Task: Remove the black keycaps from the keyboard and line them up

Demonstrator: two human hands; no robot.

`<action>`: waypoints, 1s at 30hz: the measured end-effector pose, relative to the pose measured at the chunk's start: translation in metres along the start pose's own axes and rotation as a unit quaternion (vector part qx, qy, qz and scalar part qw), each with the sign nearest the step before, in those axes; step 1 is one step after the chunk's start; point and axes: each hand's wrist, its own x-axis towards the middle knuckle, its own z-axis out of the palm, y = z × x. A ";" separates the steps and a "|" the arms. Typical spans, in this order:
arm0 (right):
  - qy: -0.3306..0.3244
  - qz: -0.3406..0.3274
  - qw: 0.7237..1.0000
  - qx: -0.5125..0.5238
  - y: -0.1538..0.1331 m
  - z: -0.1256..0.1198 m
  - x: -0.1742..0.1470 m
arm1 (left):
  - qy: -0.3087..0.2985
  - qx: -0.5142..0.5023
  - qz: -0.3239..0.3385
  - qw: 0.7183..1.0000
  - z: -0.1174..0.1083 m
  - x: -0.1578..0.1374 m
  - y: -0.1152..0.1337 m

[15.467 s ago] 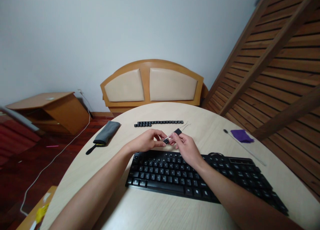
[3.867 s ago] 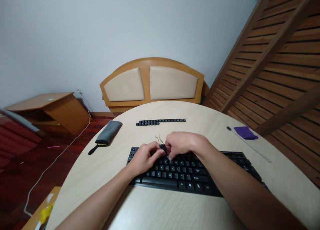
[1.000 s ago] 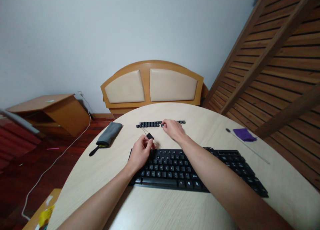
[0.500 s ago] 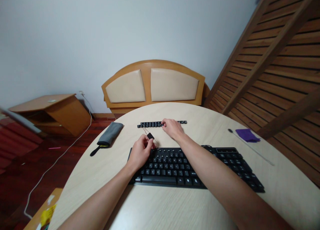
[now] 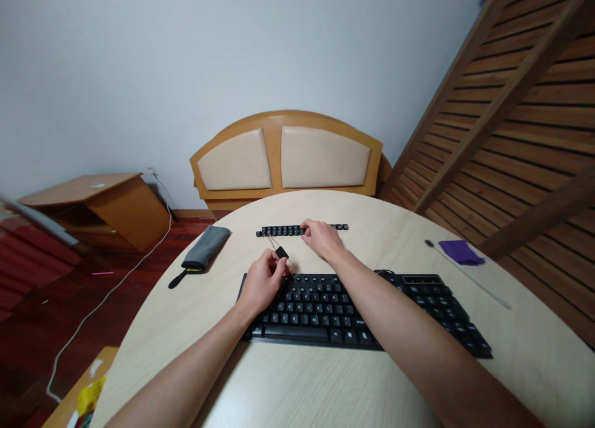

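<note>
A black keyboard point(image 5: 297, 334) lies across the table, with bare spots along its upper rows where key caps are off. Closed round a keycap puller point(image 5: 281, 253) with a black middle and thin wire loops, my left hand point(image 5: 263, 282) is over the keyboard's upper left corner. Beyond the keyboard runs a line of loose black keycaps point(image 5: 279, 231). My right hand point(image 5: 321, 237) has its fingertips pinched at the middle of this line, on a keycap mostly hidden by the fingers. My right forearm crosses above the keyboard and covers part of it.
At the table's left is a grey pouch point(image 5: 207, 248) with a black loop. A thin brush point(image 5: 465, 273) with a dark tip and a folded purple cloth point(image 5: 461, 253) lie at the right. A wooden headboard point(image 5: 274, 161) stands behind the round table point(image 5: 186, 329).
Both hands stay almost where they were, the left still with the puller and the right still at the keycap line. The whole view has shifted very slightly.
</note>
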 end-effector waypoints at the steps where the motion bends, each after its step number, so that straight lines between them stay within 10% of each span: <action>1: 0.000 0.000 1.000 0.001 0.000 -0.001 -0.001 | -0.002 0.006 0.004 1.000 0.000 0.000 0.000; 11: -0.065 -0.067 0.996 0.006 -0.001 -0.036 -0.021 | -0.007 0.034 0.018 0.999 -0.001 -0.001 0.000; 19: -0.265 -0.092 0.960 -0.009 0.007 -0.094 -0.055 | -0.001 0.037 0.017 0.999 -0.009 0.002 -0.001; 30: -0.289 -0.085 0.948 -0.104 -0.009 -0.082 -0.060 | -0.016 0.159 -0.010 0.987 -0.016 0.005 0.009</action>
